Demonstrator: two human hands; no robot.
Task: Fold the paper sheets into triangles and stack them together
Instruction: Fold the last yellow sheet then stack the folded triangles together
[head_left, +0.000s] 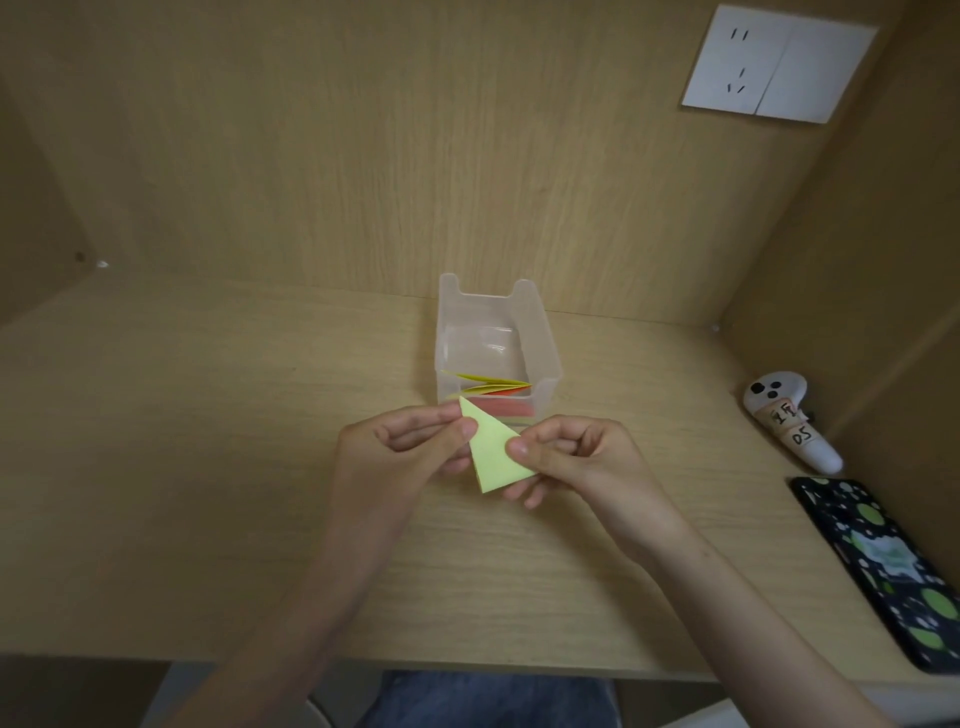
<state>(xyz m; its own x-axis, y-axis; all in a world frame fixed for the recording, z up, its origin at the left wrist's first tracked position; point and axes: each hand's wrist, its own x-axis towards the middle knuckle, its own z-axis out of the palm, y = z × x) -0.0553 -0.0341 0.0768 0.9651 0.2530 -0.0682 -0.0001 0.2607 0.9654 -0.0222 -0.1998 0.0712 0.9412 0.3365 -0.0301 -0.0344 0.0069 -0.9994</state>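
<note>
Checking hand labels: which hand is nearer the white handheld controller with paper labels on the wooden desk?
Right. The right hand, pinching the yellow-green paper triangle, is left of the white handheld controller; the left hand is farther left, across the triangle.

Both hands hold a pale yellow-green paper triangle (493, 453) above the wooden desk (208, 467). The left hand (400, 457) pinches its upper left edge, and the right hand (576, 457) pinches its right corner with thumb on top. Just behind it stands a clear plastic box (496, 343) containing folded yellow, orange and red papers (493, 389). A white controller (789, 421) and a patterned phone (883, 571) lie at the right.
</note>
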